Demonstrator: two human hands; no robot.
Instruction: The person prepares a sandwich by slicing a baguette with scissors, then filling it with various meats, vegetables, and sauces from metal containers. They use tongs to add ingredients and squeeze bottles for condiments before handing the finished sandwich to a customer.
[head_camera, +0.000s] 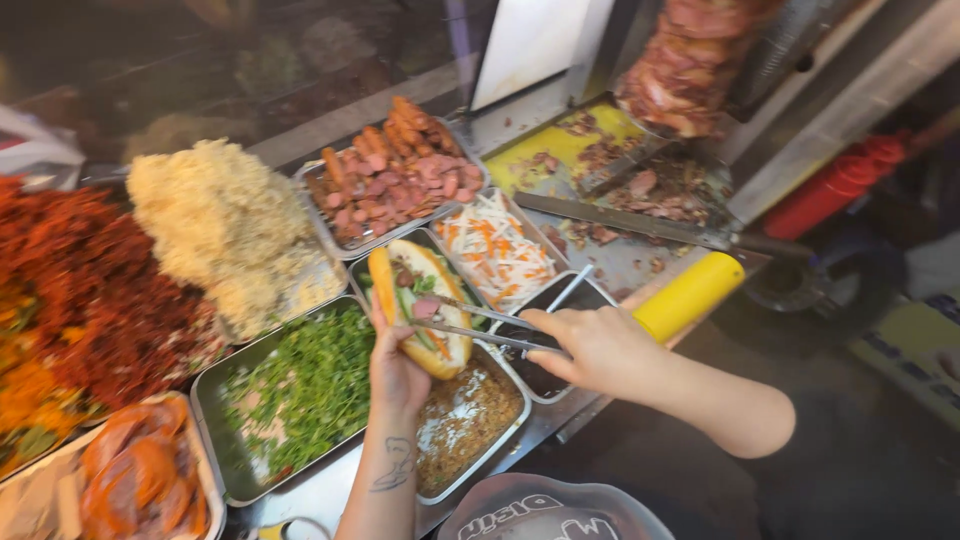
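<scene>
My left hand (396, 372) holds an opened bread roll (420, 300) upright over the metal trays; cucumber, meat and carrot show inside it. My right hand (592, 352) grips metal tongs (470, 322), whose tips reach into the roll's filling. The roll hovers above a tray of green herbs (310, 385) and a tray with brownish remains (470, 415).
Around lie trays of sliced sausage (395, 175), pickled carrot and radish (497, 250), a pale shredded heap (215, 225), red shredded food (85, 290) and bagged orange food (140, 480). A rotating meat stack (690, 60), long knife (640, 222) and yellow bottle (688, 296) stand right.
</scene>
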